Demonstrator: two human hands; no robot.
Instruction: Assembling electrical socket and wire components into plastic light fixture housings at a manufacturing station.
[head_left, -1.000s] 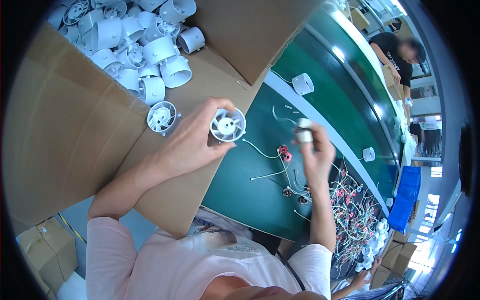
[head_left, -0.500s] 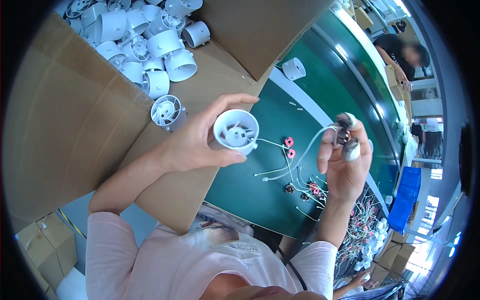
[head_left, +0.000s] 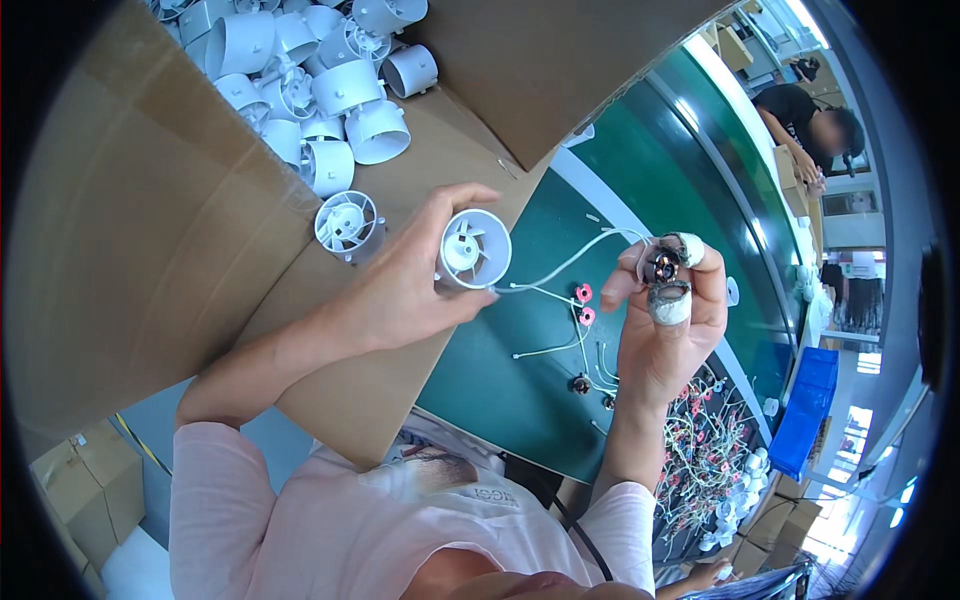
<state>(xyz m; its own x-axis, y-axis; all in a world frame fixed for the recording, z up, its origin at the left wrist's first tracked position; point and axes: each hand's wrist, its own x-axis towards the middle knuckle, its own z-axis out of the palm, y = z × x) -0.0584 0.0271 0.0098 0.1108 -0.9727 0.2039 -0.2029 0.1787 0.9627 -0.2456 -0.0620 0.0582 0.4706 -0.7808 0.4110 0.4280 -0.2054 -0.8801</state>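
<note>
My left hand [head_left: 402, 268] is wrapped round a round white plastic fan housing [head_left: 490, 262], its open end facing up and vanes showing inside. Between the taped thumb and finger of my right hand [head_left: 664, 335] is a small copper-wound motor stator [head_left: 663, 266]. From it a white cable [head_left: 572, 262] runs left, its end reaching the lower edge of the housing. Just left of my left hand, another white housing [head_left: 348, 226] rests on the cardboard. Red-ringed stators with leads [head_left: 585, 316] lie on the green work surface [head_left: 490, 400] between my hands.
A large cardboard box [head_left: 170, 230] holds many white housings [head_left: 345, 90] at upper left. Tangled stators and wires [head_left: 705, 450] are heaped at lower right. A blue bin [head_left: 806, 412] stands farther right. Another person [head_left: 808, 125] works across the green belt [head_left: 690, 150].
The stator has turned, so its copper windings face up, and my right hand has shifted slightly left. The housing has tilted, and the cable's end has moved from over the work surface to the housing.
</note>
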